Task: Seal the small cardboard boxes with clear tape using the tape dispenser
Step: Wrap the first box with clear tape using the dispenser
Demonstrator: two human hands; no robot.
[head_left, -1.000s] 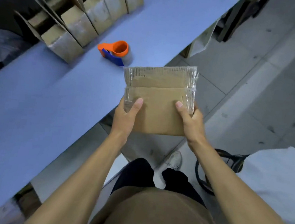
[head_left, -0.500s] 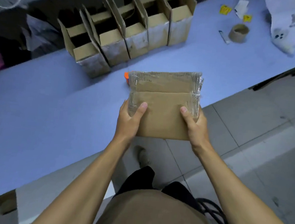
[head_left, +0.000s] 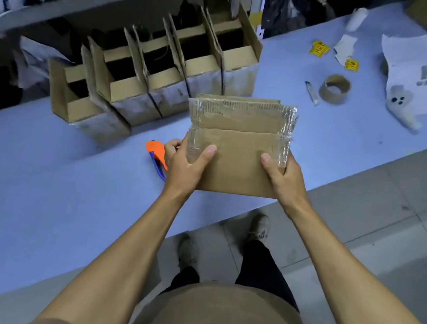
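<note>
At the centre of the frame the person is holding a small flat brown cardboard box (head_left: pixel 238 148) just above the near edge of the pale blue table (head_left: pixel 50 186). The left hand (head_left: pixel 185 165) is gripping its left edge, thumb lying on the upper face and fingers curled behind; the right hand (head_left: pixel 282 179) is gripping the right edge likewise. Clear tape is glinting along the box's top and side edges. It is looking light and fairly stiff, though the taped areas are probably slick, so bare cardboard at the lower edges is offering the surer hold. The orange and blue tape dispenser (head_left: pixel 156 154) is lying on the table left of centre, partly hidden behind the left hand. A row of open cardboard boxes (head_left: pixel 152 79) is standing at upper centre.
</note>
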